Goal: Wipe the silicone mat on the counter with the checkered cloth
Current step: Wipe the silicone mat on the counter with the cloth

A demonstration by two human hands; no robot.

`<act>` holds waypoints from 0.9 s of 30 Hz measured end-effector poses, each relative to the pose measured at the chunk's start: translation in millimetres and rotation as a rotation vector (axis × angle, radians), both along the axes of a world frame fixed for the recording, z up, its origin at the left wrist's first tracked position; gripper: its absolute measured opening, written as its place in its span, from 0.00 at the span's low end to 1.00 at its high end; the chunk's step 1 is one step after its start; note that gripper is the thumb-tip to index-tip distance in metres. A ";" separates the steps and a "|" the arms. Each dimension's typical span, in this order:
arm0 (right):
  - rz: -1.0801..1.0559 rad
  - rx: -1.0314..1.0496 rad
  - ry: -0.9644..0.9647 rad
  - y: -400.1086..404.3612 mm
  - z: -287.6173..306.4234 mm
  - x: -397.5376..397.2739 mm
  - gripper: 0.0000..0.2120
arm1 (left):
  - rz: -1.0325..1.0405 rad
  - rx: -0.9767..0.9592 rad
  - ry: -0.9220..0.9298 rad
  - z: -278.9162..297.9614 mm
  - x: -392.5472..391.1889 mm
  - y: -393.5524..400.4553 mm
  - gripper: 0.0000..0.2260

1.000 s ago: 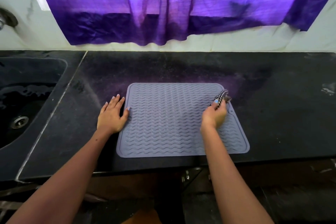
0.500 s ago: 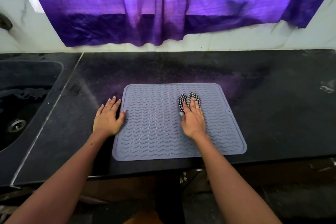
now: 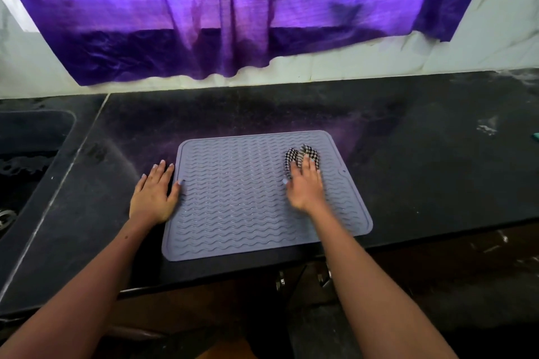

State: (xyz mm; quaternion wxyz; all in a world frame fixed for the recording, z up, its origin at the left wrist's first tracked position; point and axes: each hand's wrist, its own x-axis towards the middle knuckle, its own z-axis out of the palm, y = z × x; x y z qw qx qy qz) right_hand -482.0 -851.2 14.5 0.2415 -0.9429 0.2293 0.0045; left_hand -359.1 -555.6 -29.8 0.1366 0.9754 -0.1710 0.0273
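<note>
Two hands were at work. My left hand (image 3: pixel 154 195) lay flat, fingers straight, on the counter (image 3: pixel 423 183), thumb touching the left rim of the mat (image 3: pixel 233 198). The mat lay flat near the counter's front edge; I judged it soft, light and liable to slide, hence the bracing at its rim. My right hand (image 3: pixel 306 187) pressed the bunched cloth (image 3: pixel 294 156) onto the mat's far right part, fingers extended over it. The cloth had shifted rightward from mid-mat half a second earlier; the left hand had not moved.
</note>
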 end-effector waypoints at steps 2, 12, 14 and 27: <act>0.047 -0.147 0.085 2.2 -14.4 0.0 0.29 | 0.004 -0.002 -0.009 -2.3 0.2 0.2 0.38; -0.218 0.336 -0.209 -10.6 5.4 6.1 0.23 | 0.020 -0.022 -0.029 -1.5 0.5 0.3 0.37; -0.428 0.722 -0.377 -22.7 23.4 8.9 0.20 | 0.021 -0.030 -0.025 0.1 -0.2 -0.1 0.37; -0.094 -0.211 0.001 -37.1 -18.4 -4.5 0.31 | 0.010 -0.061 -0.050 -1.3 1.4 1.5 0.36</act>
